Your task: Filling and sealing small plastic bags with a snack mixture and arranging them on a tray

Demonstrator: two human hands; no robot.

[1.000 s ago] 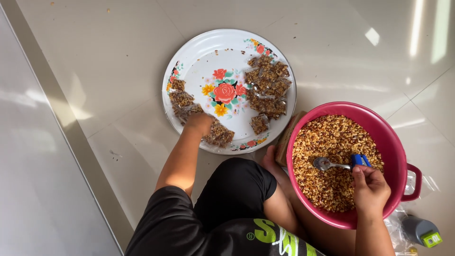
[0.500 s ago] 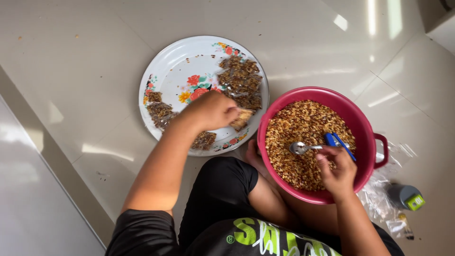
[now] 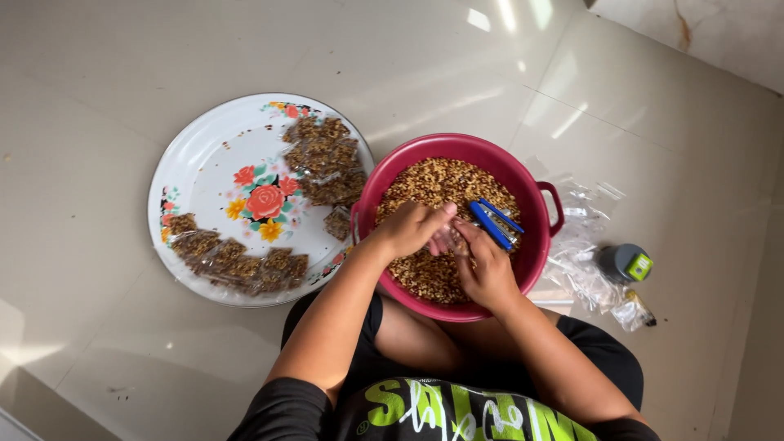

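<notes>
Landmark: the round red basin (image 3: 535, 175), set on the pale tiled floor (image 3: 106, 98) and filled with a brown grain mix (image 3: 433, 184). Left of the basin and touching its rim lies a white floral tray (image 3: 204, 155) bearing two groups of small clear filled packets (image 3: 322, 155). Right of the basin lie empty clear bags (image 3: 584, 273) and a small grey cylinder with a green label (image 3: 625, 261). Over the basin's middle, the left hand (image 3: 412, 229) and right hand (image 3: 486, 269) meet, fingers curled together on a small clear packet (image 3: 445, 239). A blue-handled tool (image 3: 494, 220) rests on the mix just beside them.
</notes>
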